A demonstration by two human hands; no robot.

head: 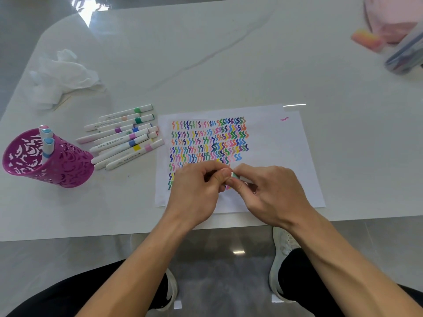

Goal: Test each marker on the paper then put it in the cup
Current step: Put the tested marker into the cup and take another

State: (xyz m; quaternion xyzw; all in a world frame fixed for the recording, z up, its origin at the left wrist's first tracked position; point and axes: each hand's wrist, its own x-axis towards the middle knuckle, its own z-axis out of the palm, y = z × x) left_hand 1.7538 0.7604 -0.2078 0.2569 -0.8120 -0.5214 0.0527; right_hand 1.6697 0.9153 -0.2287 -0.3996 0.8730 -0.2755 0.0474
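Fingers point(223, 177) of the left hand point(194, 191) and right hand point(272, 193) pinch one marker point(235, 175) between them, low over the scribbled paper point(286, 156). The cap looks to be the business, so I would keep both holds firm and move straight along the barrel. By count: one marker in hand, two standing in the one cup point(68, 165), and about eleven loose markers point(123, 138) on the surface point(229, 65).

Bright, soft daylight. Window glare streaks the glossy white marble tabletop point(229, 65) far left beyond the white squiggle-covered paper sheet point(274, 156). Edges bow and corners blur.
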